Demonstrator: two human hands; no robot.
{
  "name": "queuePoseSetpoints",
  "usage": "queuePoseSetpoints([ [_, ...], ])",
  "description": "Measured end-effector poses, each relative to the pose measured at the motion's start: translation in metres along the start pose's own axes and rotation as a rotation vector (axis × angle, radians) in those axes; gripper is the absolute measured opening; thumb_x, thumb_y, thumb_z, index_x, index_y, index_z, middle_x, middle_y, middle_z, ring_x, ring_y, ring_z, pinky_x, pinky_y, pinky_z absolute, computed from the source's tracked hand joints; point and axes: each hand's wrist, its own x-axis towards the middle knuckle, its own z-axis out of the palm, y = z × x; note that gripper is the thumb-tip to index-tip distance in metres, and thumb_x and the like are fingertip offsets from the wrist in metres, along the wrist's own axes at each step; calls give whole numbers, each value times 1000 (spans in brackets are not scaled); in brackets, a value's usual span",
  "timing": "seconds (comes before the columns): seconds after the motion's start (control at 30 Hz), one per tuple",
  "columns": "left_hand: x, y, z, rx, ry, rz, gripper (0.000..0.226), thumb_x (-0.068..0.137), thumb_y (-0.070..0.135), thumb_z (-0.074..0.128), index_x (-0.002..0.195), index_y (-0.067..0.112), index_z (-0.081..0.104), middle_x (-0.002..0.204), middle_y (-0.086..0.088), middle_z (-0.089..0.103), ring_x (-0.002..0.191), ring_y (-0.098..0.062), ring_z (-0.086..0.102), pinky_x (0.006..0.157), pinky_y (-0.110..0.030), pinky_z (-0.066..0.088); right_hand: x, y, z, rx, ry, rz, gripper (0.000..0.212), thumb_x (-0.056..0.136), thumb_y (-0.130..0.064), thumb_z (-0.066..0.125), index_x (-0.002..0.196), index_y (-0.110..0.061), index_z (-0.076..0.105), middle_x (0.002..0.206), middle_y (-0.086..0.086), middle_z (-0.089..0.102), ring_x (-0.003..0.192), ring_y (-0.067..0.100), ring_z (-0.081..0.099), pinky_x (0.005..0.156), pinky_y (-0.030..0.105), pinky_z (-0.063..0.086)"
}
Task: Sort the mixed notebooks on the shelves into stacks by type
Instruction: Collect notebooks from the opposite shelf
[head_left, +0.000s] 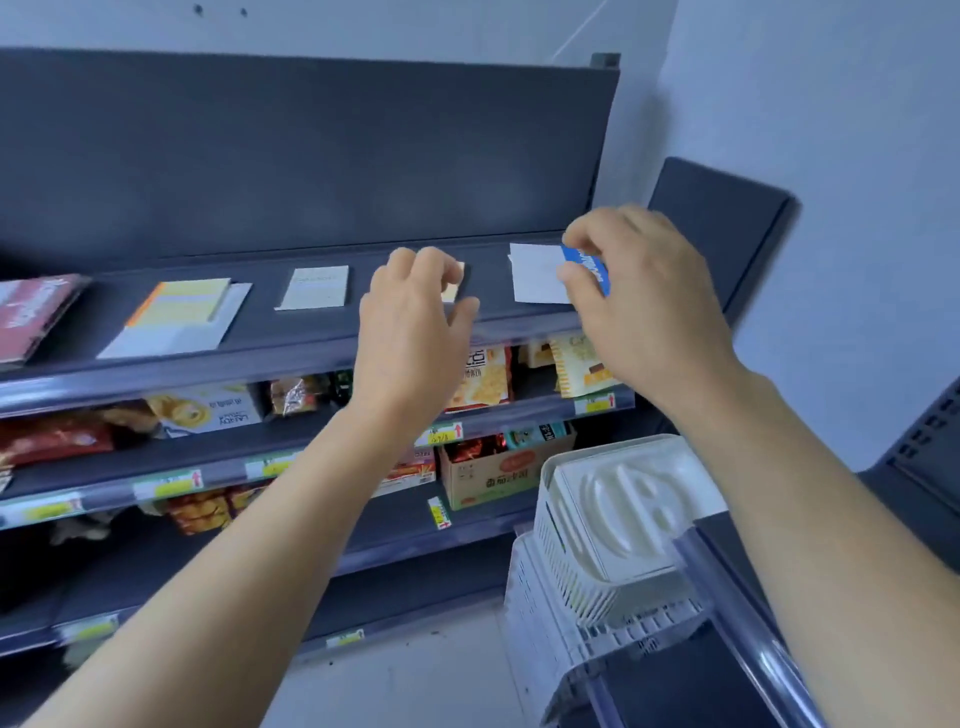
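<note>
**Shop shelving, top tier: a blue notebook pinched over a white one**

Shop shelving in dark grey fills the view, with a pale wall behind it. Nearest, low on the right, stands a stack of white baskets (613, 519). Beyond them the lower shelves carry snack packs (478, 379) and a cardboard box (488, 473), none of which belongs to the sorting.

Farther back is the top shelf (260, 332), where the notebooks lie flat in a spaced row. That spacing reads as one spot for each type. At the far left lies a red notebook (31, 312). To its right a yellow pad (182, 304) sits on a pale grey notebook (171, 338), so that pair looks unsorted. A cream notebook (316, 288) lies alone near the middle.

The left hand (415, 312) is over a second cream-coloured notebook (457, 283) and hides most of it. Its fingers (402, 260) are bent with the thumb set apart. Whether they grip the cover or only hover cannot be told.

The right hand (639, 291) is farther right. Thumb and fingers (576, 236) are clamped on a small blue notebook (587, 267), held tilted at the right edge of a white notebook (537, 273). A pinch at the corner probably suits so small and light a book, letting it be lifted without shifting the white one beneath. Where the blue one belongs is unclear, as no other blue notebook shows on the shelf.
</note>
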Motion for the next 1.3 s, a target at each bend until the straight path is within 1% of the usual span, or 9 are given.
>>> queuePoseSetpoints([
  [0.17,28,-72,-32,44,26,-40,14,91,17,57,102,10,54,101,1,49,95,-20,48,86,-34,41,41,-55,52,21,-15,-39,17,93,-16,52,105,-6,58,104,10,59,99,31,51,82,40,39],
  [0.27,48,-117,-51,55,30,-73,15,90,15,58,102,7,55,98,1,46,97,-25,48,88,-40,41,67,-87,88,36,-20,-54,17,92,-16,53,105,-6,58,103,11,59,98,31,51,83,41,40],
  [0.43,71,-185,-81,114,38,-138,16,89,14,59,103,7,56,104,-7,53,98,-28,49,88,-40,41,98,-135,141,72,-51,-77,18,92,-16,53,106,-7,58,104,10,59,99,31,50,83,38,37],
  [0.6,80,-240,-109,163,82,-229,17,89,16,59,104,7,55,105,-6,53,98,-24,50,86,-33,39,125,-175,188,130,-117,-132,19,93,-16,52,108,-7,58,106,9,59,100,30,50,83,36,37],
  [0.73,84,-278,-127,242,115,-319,18,89,16,59,105,8,56,107,-7,54,101,-27,49,90,-40,40,144,-200,223,196,-177,-184,20,94,-19,51,110,-8,57,108,8,58,102,27,49,84,33,36],
  [0.9,90,-317,-149,336,153,-422,20,88,17,60,105,7,55,108,-9,54,97,-29,49,86,-37,39,169,-228,264,286,-221,-263,21,94,-19,51,110,-9,57,108,6,58,101,25,49,82,29,33],
  [1.0,96,-338,-162,393,188,-487,22,88,17,60,107,7,56,111,-10,54,101,-29,49,88,-36,37,183,-243,284,336,-234,-297,19,94,-17,50,109,-9,58,107,6,57,99,24,49,80,28,34],
  [1.17,95,-379,-178,437,201,-605,24,89,21,58,109,8,54,113,-12,52,104,-31,49,93,-42,39,196,-264,314,370,-265,-322,18,93,-18,50,107,-9,58,105,7,57,97,25,51,80,33,39],
  [1.3,103,-415,-189,476,159,-689,30,89,24,58,115,9,52,117,-13,51,109,-32,47,94,-44,38,207,-278,334,334,-285,-309,19,94,-19,49,108,-10,58,107,6,57,98,25,50,82,34,40],
])
